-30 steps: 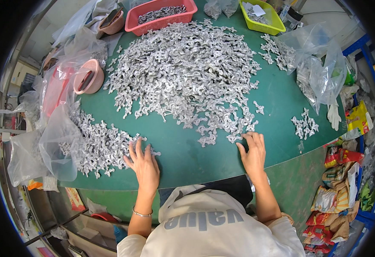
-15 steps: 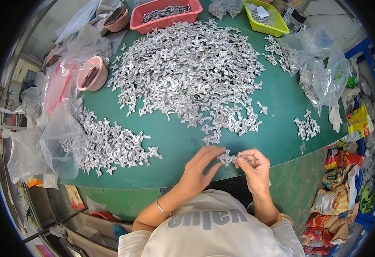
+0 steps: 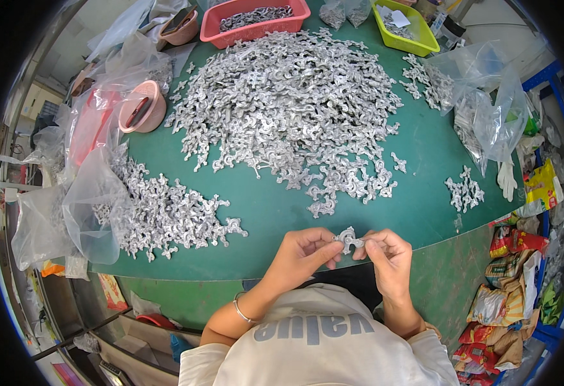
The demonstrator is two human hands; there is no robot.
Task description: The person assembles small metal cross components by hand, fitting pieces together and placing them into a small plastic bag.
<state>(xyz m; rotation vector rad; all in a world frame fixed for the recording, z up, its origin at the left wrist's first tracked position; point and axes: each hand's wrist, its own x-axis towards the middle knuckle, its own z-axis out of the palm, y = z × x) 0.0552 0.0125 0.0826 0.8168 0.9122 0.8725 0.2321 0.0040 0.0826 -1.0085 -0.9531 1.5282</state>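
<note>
Pinched between the fingertips of the left hand [image 3: 301, 252] and the right hand [image 3: 390, 257]: one small silver metal piece [image 3: 347, 239], held up just over the near edge of the green table [image 3: 282, 212]. Beyond it, well apart, a big heap of like metal pieces [image 3: 288, 109]; to the left, a smaller pile [image 3: 166, 215] beside a clear plastic bag [image 3: 95, 206]. At the far edge, a red basket [image 3: 256, 22] and a yellow-green tray [image 3: 404, 29].

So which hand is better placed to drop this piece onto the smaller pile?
Probably the left hand: both hands pinch the metal piece, but the smaller pile lies on its side; the right hand would have to cross over.
</note>
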